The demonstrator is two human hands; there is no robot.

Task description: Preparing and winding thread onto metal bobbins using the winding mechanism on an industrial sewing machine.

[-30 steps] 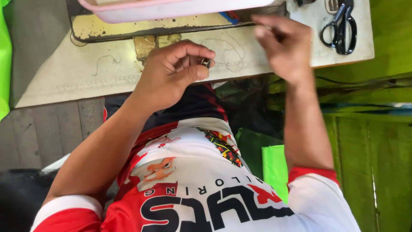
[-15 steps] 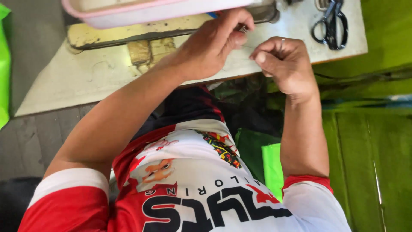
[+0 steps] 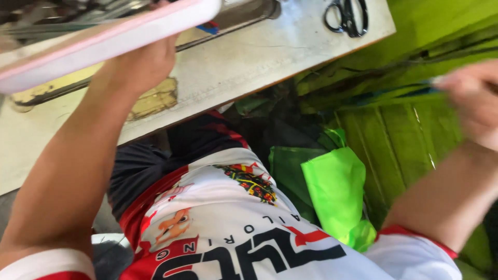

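Pink-white tray at far edge of table, tilted, overhanging. Left hand under its rim, propping; grip hidden, cannot tell. Right hand far off right over green fabric, blurred, closure unclear. Scissors parked flat at table corner.

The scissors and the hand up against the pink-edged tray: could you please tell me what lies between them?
In the head view, only bare worn tabletop separates the scissors from the left hand.

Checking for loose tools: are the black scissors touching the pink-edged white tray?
Apart. The head view shows the scissors near the table's far right corner, with bare tabletop between them and the tray.
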